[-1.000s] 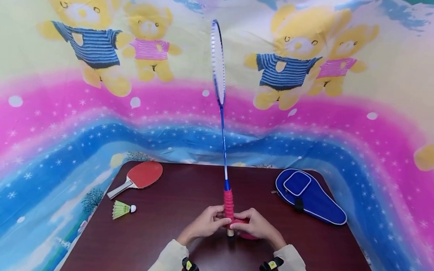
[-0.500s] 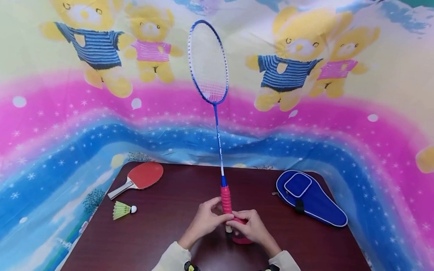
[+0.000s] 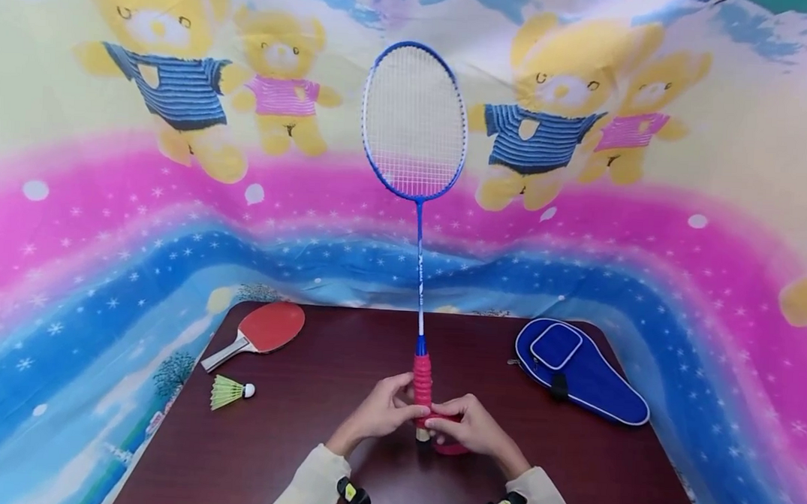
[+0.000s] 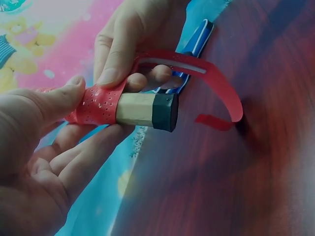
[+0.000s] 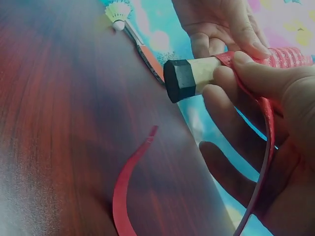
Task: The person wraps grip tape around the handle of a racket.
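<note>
A blue-and-white badminton racket (image 3: 420, 283) stands upright, strung head up, its face towards the head camera. Perforated red grip tape (image 4: 96, 105) is wound round its handle in ridged turns. Below the last turn, bare wood (image 4: 135, 109) and a black butt cap (image 5: 179, 81) show. My left hand (image 3: 378, 412) holds the wrapped handle between thumb and fingers. With thumb and fingers my right hand (image 3: 480, 430) pinches the tape at its lowest turn. From there the tape's loose tail (image 4: 226, 91) curls down close over the table.
On the dark wooden table (image 3: 345, 355), a red table tennis bat (image 3: 272, 327) and a yellow shuttlecock (image 3: 228, 392) lie at the left. A blue bat case (image 3: 594, 377) lies at the right. A bear-print cloth (image 3: 390, 251) hangs behind the table.
The racket has turned about its shaft, from edge-on to face-on. Its head swung left, then back right to upright. Both hands stay at the handle.
</note>
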{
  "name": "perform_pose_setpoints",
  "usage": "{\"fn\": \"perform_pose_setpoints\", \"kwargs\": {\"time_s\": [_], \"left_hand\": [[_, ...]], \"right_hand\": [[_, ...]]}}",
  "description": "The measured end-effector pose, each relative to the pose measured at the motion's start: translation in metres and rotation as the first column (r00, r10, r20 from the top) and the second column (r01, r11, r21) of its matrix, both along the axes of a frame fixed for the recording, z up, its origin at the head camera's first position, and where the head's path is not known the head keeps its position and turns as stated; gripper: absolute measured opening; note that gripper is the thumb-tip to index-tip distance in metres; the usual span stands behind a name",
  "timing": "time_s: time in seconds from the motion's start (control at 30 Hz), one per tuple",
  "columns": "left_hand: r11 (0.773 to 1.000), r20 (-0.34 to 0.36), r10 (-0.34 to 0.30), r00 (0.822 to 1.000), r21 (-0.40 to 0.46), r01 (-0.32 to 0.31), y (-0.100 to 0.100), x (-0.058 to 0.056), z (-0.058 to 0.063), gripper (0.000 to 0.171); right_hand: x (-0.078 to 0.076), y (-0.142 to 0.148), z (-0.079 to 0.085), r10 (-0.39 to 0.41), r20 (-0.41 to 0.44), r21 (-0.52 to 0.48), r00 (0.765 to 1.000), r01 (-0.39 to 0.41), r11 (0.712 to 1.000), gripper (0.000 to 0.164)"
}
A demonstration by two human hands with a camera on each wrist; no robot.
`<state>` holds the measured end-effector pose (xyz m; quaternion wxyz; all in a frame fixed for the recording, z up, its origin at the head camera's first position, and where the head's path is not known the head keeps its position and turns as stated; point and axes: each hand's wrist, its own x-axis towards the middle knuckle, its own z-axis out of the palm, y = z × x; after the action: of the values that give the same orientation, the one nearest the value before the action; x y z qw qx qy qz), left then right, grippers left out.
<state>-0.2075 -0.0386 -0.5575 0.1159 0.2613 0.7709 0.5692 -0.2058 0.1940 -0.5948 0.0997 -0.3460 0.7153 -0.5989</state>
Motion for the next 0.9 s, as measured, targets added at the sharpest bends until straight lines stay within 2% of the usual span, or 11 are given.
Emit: {"fn": "perform_pose_setpoints", "kwargs": {"time_s": [0.13, 0.33, 0.43, 0.63, 0.77, 0.9], "left_hand": [[1.000, -0.010, -0.010, 1.000, -0.004, 0.010, 0.0008, -0.0014, 0.0021, 0.046], [1.000, 0.016, -0.013, 1.000, -0.009, 0.014, 0.0011, -0.0025, 0.0036, 0.049], [1.000, 0.025, -0.024, 0.999, -0.001, 0.024, 0.0003, -0.0038, 0.0048, 0.053], [0.998, 0.012, -0.058, 0.998, 0.000, 0.058, 0.0004, -0.0074, 0.0046, 0.055], [0.999, -0.020, -0.051, 0.998, -0.011, 0.051, 0.0026, -0.0073, 0.0063, 0.057], [1.000, -0.004, -0.026, 1.000, -0.005, 0.026, 0.0062, -0.0052, 0.0076, 0.069]], "right_hand": [[0.0001, 0.0015, 0.0021, -0.025, 0.048, 0.018, 0.999, 0.024, 1.000, 0.030], [-0.0029, 0.0029, 0.0030, -0.079, 0.089, 0.078, 0.993, 0.072, 0.994, 0.030], [-0.0058, 0.0037, 0.0044, -0.064, 0.086, 0.099, 0.994, 0.056, 0.994, 0.027], [-0.0096, 0.0057, 0.0046, 0.005, 0.132, 0.109, 0.991, -0.020, 0.994, 0.023], [-0.0083, 0.0062, 0.0047, 0.010, 0.098, 0.085, 0.995, -0.018, 0.996, 0.024], [-0.0073, 0.0071, 0.0063, -0.015, 0.065, 0.058, 0.998, 0.011, 0.998, 0.025]]}}
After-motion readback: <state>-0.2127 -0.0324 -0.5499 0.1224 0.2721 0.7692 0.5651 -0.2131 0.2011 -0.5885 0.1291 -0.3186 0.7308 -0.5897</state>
